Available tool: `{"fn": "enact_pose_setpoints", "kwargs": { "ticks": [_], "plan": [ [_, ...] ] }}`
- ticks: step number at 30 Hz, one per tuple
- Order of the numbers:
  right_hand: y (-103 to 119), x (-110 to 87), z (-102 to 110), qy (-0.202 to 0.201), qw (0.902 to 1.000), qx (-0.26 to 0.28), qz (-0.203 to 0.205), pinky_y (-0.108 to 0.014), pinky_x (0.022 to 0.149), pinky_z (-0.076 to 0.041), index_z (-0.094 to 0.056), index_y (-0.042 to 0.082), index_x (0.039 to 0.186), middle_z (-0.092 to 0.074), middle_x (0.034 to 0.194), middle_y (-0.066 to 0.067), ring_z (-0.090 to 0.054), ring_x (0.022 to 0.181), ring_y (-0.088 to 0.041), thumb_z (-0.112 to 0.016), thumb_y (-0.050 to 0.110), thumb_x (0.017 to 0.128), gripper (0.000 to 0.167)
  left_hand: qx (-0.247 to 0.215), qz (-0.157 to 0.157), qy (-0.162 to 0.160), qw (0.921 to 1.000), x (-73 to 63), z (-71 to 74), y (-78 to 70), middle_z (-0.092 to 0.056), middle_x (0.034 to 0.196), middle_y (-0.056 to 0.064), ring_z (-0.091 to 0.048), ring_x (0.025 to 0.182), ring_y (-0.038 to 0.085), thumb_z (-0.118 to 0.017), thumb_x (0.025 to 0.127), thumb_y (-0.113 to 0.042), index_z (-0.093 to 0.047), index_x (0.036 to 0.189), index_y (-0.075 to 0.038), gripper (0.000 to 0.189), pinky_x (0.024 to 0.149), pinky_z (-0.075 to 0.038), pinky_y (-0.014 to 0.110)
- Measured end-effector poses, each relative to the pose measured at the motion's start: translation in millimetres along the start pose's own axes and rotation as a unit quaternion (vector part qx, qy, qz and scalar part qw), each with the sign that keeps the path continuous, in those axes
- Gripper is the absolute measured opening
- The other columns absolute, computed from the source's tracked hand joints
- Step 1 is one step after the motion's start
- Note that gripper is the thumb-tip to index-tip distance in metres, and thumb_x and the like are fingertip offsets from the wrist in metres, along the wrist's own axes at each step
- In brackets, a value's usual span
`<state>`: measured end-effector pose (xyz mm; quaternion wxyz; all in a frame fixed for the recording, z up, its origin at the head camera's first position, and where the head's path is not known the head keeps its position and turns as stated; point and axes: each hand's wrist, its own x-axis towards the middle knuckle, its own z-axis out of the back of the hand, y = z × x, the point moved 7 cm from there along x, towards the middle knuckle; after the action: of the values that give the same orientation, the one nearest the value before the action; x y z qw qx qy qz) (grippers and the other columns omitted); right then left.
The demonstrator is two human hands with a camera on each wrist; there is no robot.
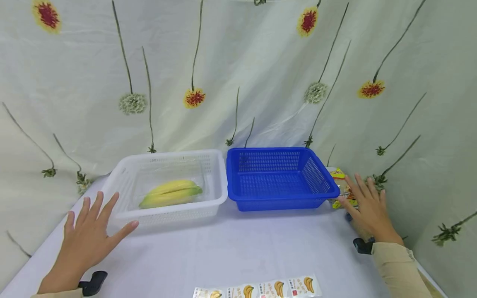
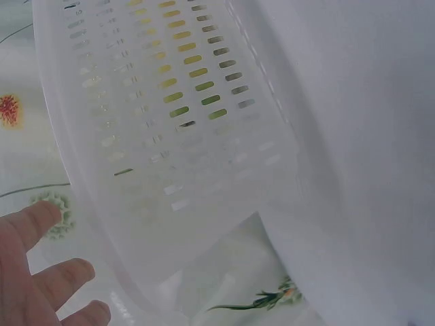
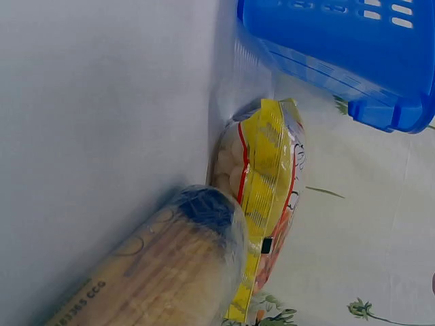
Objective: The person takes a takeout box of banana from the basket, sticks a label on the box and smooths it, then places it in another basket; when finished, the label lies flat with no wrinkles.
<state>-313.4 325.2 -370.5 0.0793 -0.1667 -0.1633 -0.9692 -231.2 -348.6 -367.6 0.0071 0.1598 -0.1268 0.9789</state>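
Observation:
My left hand [image 1: 89, 231] is spread, fingers straight, in front of the near left corner of a white plastic basket [image 1: 167, 211]. Inside that basket lie yellow-green bananas [image 1: 173, 193] in a clear wrapper. To the right stands a blue basket [image 1: 281, 203] with nothing in it. Beyond its right side my right hand [image 1: 372, 213] hovers with spread fingers and holds nothing. Near that hand are a yellow-edged food bag [image 3: 268, 176] and a clear-wrapped pack [image 3: 170, 265] of tan, stick-like contents, mostly hidden by the hand in the head view.
A strip of banana-printed labels [image 1: 257, 289] lies at the table's front edge. The table has a white cover [image 1: 242, 244]. A flower-patterned cloth [image 1: 231, 62] hangs behind and along the sides.

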Motion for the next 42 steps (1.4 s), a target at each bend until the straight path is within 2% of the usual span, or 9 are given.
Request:
{"fn": "enact_pose_setpoints", "kwargs": {
  "ticks": [11,18,22,25,28,29,31,35,42],
  "plan": [
    [4.1,1.7,6.8,-0.012,0.9998,0.010,0.012,-0.083,0.118,0.001,-0.020,0.011,0.173,-0.019,0.174,-0.032,-0.006,0.158,-0.061,-0.046,0.058,0.112,0.082,0.008,0.001,-0.012,0.9999,0.1,4.1,-4.5,-0.011,0.170,0.040,-0.003,0.156,0.064,-0.058,0.103,-0.067,-0.019,0.171,-0.005,0.101,0.119,0.005,0.081],
    [12.4,10.2,11.2,-0.012,0.9986,0.025,0.046,-0.085,0.112,-0.022,-0.034,0.002,0.167,-0.031,0.166,-0.038,-0.027,0.149,-0.065,-0.059,0.045,0.111,0.075,-0.011,-0.004,-0.068,0.9976,-1.3,8.7,-9.4,-0.030,0.167,0.037,-0.020,0.155,0.060,-0.060,0.106,-0.059,-0.036,0.165,-0.002,0.085,0.117,-0.011,0.082],
    [19.6,18.6,13.7,0.019,0.9964,0.051,0.064,-0.080,0.103,-0.040,-0.038,-0.005,0.163,-0.037,0.162,-0.040,-0.051,0.130,-0.060,-0.066,0.033,0.110,0.071,-0.055,-0.015,-0.131,0.9898,-4.1,18.2,-18.7,-0.057,0.147,0.034,-0.049,0.134,0.058,-0.069,0.105,-0.041,-0.055,0.151,0.000,0.064,0.104,-0.031,0.078],
    [26.6,27.2,16.1,0.042,0.9943,0.065,0.074,-0.067,0.089,-0.053,-0.040,-0.009,0.160,-0.045,0.156,-0.040,-0.063,0.105,-0.051,-0.069,0.023,0.108,0.068,-0.096,-0.016,-0.157,0.9828,-7.1,21.7,-25.3,-0.075,0.111,0.022,-0.065,0.096,0.038,-0.074,0.103,-0.030,-0.064,0.142,-0.002,0.049,0.083,-0.050,0.053],
    [36.0,36.3,18.1,0.064,0.9911,0.087,0.077,-0.067,0.088,-0.055,-0.037,-0.010,0.161,-0.047,0.154,-0.040,-0.064,0.109,-0.052,-0.069,0.017,0.107,0.068,-0.149,-0.001,-0.128,0.9805,-7.5,15.2,-27.8,-0.077,0.090,0.009,-0.059,0.069,0.012,-0.071,0.106,-0.028,-0.061,0.146,-0.004,0.048,0.058,-0.042,0.032],
    [39.6,39.2,18.2,0.073,0.9896,0.099,0.075,-0.069,0.092,-0.054,-0.036,-0.010,0.161,-0.047,0.154,-0.040,-0.061,0.119,-0.056,-0.068,0.018,0.108,0.068,-0.168,0.007,-0.113,0.9793,-7.2,11.7,-28.0,-0.078,0.089,0.008,-0.057,0.065,0.008,-0.070,0.107,-0.028,-0.059,0.149,-0.005,0.050,0.055,-0.040,0.029],
    [47.2,44.7,17.4,0.088,0.9853,0.124,0.078,-0.076,0.101,-0.046,-0.033,-0.010,0.162,-0.045,0.156,-0.040,-0.050,0.136,-0.061,-0.066,0.017,0.109,0.069,-0.203,0.026,-0.076,0.9759,-6.3,3.9,-27.8,-0.080,0.093,0.009,-0.058,0.065,0.004,-0.067,0.109,-0.030,-0.052,0.156,-0.005,0.055,0.057,-0.042,0.027],
    [61.7,53.9,12.7,0.113,0.9729,0.177,0.096,-0.077,0.105,-0.044,-0.033,-0.011,0.161,-0.048,0.152,-0.042,-0.049,0.136,-0.063,-0.065,0.014,0.109,0.066,-0.238,0.058,-0.029,0.9690,-3.1,-9.4,-26.5,-0.082,0.102,0.012,-0.064,0.068,0.007,-0.064,0.111,-0.034,-0.040,0.163,-0.005,0.064,0.065,-0.044,0.029],
    [83.6,67.7,3.3,0.156,0.9428,0.271,0.116,-0.066,0.106,-0.050,-0.032,-0.010,0.162,-0.054,0.148,-0.040,-0.057,0.134,-0.057,-0.062,0.008,0.110,0.062,-0.248,0.119,-0.006,0.9614,-0.7,-22.6,-22.7,-0.083,0.101,0.008,-0.072,0.070,0.007,-0.069,0.106,-0.048,-0.041,0.163,-0.008,0.075,0.071,-0.044,0.033]
  ]
}}
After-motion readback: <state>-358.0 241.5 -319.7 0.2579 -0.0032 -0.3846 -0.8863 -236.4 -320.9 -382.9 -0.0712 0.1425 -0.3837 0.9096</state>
